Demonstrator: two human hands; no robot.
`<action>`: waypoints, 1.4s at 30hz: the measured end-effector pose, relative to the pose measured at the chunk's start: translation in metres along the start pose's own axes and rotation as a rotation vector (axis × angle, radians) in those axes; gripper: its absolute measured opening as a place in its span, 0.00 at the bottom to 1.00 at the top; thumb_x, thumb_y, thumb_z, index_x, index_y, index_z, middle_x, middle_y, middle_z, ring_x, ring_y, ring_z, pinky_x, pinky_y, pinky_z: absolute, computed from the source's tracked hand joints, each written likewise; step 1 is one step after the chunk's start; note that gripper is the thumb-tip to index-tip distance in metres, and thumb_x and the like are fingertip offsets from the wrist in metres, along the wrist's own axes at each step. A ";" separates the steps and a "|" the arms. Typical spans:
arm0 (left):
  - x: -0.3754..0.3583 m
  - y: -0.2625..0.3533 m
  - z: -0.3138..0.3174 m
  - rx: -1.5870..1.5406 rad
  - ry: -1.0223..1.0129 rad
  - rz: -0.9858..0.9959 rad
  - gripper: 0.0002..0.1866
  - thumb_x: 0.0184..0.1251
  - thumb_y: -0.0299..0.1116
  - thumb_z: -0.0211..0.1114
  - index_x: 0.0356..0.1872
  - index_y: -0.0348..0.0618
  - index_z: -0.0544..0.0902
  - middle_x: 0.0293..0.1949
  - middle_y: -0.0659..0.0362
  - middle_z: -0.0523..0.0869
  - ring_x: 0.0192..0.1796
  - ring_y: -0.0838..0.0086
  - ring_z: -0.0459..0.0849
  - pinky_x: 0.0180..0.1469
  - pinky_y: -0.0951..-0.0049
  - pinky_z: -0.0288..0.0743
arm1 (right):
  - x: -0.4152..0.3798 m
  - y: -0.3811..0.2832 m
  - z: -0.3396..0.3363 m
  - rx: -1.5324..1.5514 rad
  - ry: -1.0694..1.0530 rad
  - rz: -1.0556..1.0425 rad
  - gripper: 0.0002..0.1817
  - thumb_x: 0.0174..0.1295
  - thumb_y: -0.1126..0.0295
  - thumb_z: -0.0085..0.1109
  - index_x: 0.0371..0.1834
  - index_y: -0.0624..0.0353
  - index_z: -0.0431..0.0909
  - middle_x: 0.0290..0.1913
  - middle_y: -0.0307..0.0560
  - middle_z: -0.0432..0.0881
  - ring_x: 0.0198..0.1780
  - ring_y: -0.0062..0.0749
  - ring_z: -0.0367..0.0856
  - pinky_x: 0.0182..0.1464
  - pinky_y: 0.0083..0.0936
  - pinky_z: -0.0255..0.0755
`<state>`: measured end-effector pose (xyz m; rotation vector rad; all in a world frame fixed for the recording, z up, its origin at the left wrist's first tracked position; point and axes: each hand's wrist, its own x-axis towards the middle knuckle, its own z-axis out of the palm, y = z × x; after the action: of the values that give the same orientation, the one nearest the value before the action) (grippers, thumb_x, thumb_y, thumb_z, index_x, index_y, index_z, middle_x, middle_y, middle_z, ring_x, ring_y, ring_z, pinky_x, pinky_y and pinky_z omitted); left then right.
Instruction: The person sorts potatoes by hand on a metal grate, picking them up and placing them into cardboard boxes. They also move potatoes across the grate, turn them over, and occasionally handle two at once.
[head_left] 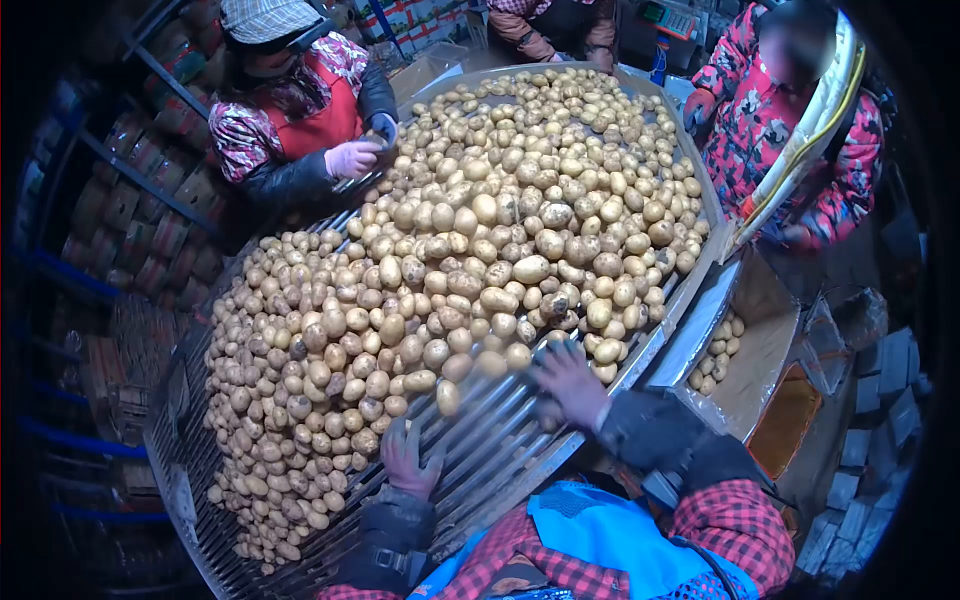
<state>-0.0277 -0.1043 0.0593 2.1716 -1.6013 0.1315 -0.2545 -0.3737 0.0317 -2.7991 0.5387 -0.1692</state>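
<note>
A large heap of potatoes (430,260) covers most of a slatted metal sorting table (490,430). My left hand (408,462), in a dirty pinkish glove, is over the bare slats at the heap's near edge. Its fingers are spread, with nothing in them. To its right, my right hand (572,385), gloved as well, reaches to the potatoes near the table's right rim. Its fingers look stretched out and are somewhat blurred; a dark patch lies at the fingertips. Some potatoes between my hands are smeared by motion.
A lined cardboard box (765,325) with potatoes stands against the table's right side. One person in a red apron (325,105) works at the far left, another (555,25) at the back. A third person (750,120) is at the right, beside a pale curved pole (810,130).
</note>
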 end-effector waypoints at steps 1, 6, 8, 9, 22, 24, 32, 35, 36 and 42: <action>-0.016 -0.007 0.004 0.020 -0.057 -0.019 0.37 0.51 0.42 0.74 0.63 0.40 0.72 0.64 0.38 0.69 0.67 0.43 0.67 0.68 0.46 0.61 | 0.016 0.007 0.001 -0.045 0.104 -0.001 0.43 0.47 0.48 0.69 0.68 0.48 0.67 0.70 0.56 0.63 0.72 0.59 0.58 0.74 0.55 0.48; -0.034 -0.021 0.019 0.229 -0.254 -0.018 0.40 0.48 0.53 0.72 0.62 0.44 0.73 0.67 0.39 0.63 0.70 0.41 0.59 0.70 0.38 0.51 | 0.080 0.037 -0.034 0.323 -0.033 0.039 0.29 0.52 0.57 0.67 0.59 0.48 0.74 0.57 0.51 0.76 0.57 0.50 0.75 0.59 0.43 0.69; -0.039 -0.022 0.022 0.164 -0.230 -0.018 0.40 0.48 0.54 0.71 0.62 0.45 0.73 0.68 0.40 0.62 0.71 0.41 0.57 0.71 0.37 0.48 | 0.096 0.037 -0.055 0.595 0.088 0.127 0.24 0.57 0.55 0.64 0.56 0.51 0.76 0.46 0.54 0.82 0.48 0.48 0.82 0.51 0.38 0.76; -0.039 -0.021 0.022 0.164 -0.220 -0.035 0.40 0.48 0.54 0.71 0.62 0.45 0.73 0.68 0.40 0.62 0.71 0.41 0.57 0.71 0.37 0.48 | 0.116 0.041 -0.058 0.539 0.189 0.190 0.22 0.59 0.55 0.62 0.54 0.50 0.78 0.47 0.53 0.82 0.50 0.49 0.81 0.53 0.39 0.75; -0.039 -0.018 0.019 0.073 -0.137 -0.106 0.33 0.52 0.49 0.72 0.59 0.46 0.78 0.66 0.46 0.68 0.71 0.46 0.61 0.71 0.41 0.53 | 0.181 0.094 -0.042 -0.151 -0.198 0.264 0.28 0.50 0.59 0.65 0.54 0.60 0.75 0.45 0.60 0.84 0.49 0.52 0.83 0.53 0.43 0.75; -0.036 -0.019 0.020 0.073 -0.169 -0.133 0.33 0.53 0.49 0.71 0.61 0.47 0.77 0.67 0.47 0.69 0.71 0.47 0.61 0.72 0.42 0.52 | 0.169 0.090 -0.043 -0.046 0.070 0.206 0.31 0.48 0.57 0.68 0.57 0.56 0.75 0.45 0.57 0.85 0.47 0.51 0.84 0.53 0.42 0.76; -0.034 -0.020 0.020 0.098 -0.130 -0.081 0.30 0.51 0.47 0.72 0.56 0.44 0.79 0.64 0.43 0.70 0.69 0.45 0.64 0.70 0.41 0.54 | 0.112 0.042 -0.080 1.587 0.231 0.194 0.39 0.57 0.63 0.69 0.72 0.59 0.62 0.56 0.46 0.79 0.57 0.35 0.80 0.58 0.33 0.77; -0.037 -0.022 0.023 0.102 -0.126 -0.059 0.31 0.51 0.47 0.72 0.56 0.43 0.78 0.65 0.42 0.69 0.70 0.44 0.63 0.70 0.39 0.53 | 0.071 0.001 -0.087 2.171 0.129 0.079 0.45 0.62 0.64 0.63 0.79 0.52 0.45 0.76 0.54 0.57 0.71 0.54 0.66 0.65 0.44 0.71; -0.039 -0.024 0.024 0.102 -0.106 -0.030 0.31 0.51 0.46 0.71 0.56 0.42 0.78 0.66 0.41 0.68 0.70 0.43 0.62 0.71 0.39 0.52 | 0.063 -0.007 -0.078 2.309 0.143 0.074 0.46 0.62 0.61 0.63 0.79 0.50 0.46 0.77 0.55 0.54 0.72 0.55 0.64 0.67 0.46 0.68; -0.041 -0.028 0.028 0.150 -0.100 -0.013 0.29 0.53 0.46 0.71 0.56 0.43 0.78 0.65 0.42 0.69 0.71 0.44 0.62 0.71 0.40 0.53 | 0.039 -0.007 -0.039 2.773 0.158 0.014 0.49 0.57 0.25 0.47 0.73 0.49 0.62 0.72 0.58 0.62 0.69 0.59 0.66 0.66 0.56 0.65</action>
<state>-0.0202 -0.0727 0.0131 2.3351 -1.6800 0.1450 -0.2227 -0.3917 0.0729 -0.0632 -0.0225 -0.5006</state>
